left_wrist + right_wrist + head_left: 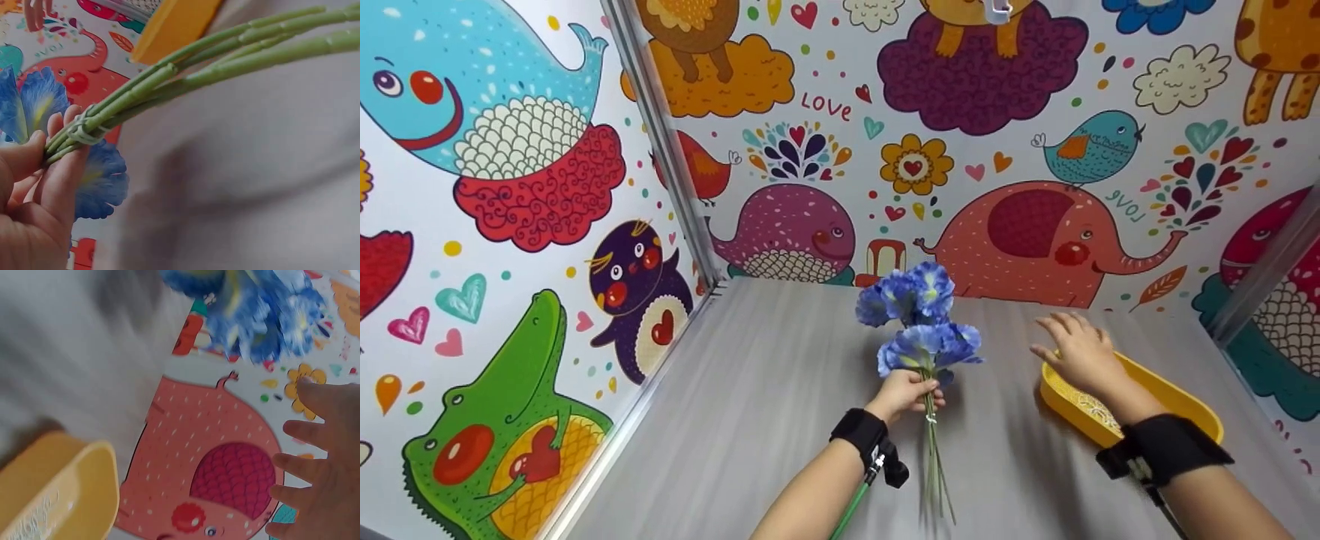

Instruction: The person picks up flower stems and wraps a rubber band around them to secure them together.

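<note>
A bunch of blue artificial flowers point(919, 349) is held upright over the table by my left hand point(906, 394), thumb and fingers pinching the green stems point(163, 84) just below the blooms. A pale tie point(84, 128) binds the stems right beside the fingers. My right hand point(1080, 356) is raised over the far end of a yellow tray point(1174, 401), holding nothing. In the right wrist view, its fingers point(304, 464) are spread and straight.
White twisted strands point(1091, 409) lie inside the yellow tray on the grey table point(750, 420). Cartoon-printed panels point(825, 157) rise along the back and sides, joined by a metal corner post point(660, 135) at the left.
</note>
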Available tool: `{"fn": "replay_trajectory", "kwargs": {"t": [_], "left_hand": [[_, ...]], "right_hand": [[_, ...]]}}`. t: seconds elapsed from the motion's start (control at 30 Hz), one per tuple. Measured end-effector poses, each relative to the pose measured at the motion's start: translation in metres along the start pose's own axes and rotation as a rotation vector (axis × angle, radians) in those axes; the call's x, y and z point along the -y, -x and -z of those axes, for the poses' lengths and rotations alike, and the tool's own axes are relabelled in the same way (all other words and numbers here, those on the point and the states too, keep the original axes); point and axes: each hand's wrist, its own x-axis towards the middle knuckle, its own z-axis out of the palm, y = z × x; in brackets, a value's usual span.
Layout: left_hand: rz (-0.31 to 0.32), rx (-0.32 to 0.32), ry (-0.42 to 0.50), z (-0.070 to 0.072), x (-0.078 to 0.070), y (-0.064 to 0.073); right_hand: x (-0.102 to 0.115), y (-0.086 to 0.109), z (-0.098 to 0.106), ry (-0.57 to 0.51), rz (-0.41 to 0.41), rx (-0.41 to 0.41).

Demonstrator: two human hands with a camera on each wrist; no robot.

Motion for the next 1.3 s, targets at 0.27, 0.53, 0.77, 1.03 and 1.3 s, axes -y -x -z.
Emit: {"fn": "replay_trajectory", "kwargs": {"t": [0.27, 0.53, 0.77, 1.03, 1.3], "left_hand": [[0.027, -0.006, 0.029, -0.005, 0.022, -0.014], [0.043, -0.003, 0.018, 0.001, 0.077, -0.058], [0.022, -0.008, 0.094, 0.028, 0.186, -0.144], [0.059, -0.078, 0.172, 0.040, 0.216, -0.155], [0.040, -0.203, -0.338, 0.038, 0.157, -0.113]], "right_hand": [[-0.032, -0.008, 0.025, 0.029, -0.102, 0.042], [-0.050, -0.003, 0.037, 0.007, -0.167, 0.117], [-0.048, -0.003, 0.037, 0.009, -0.154, 0.132], [-0.050, -0.004, 0.036, 0.011, -0.130, 0.137], [-0.049, -0.010, 0.033, 0.008, -0.152, 0.162]]}}
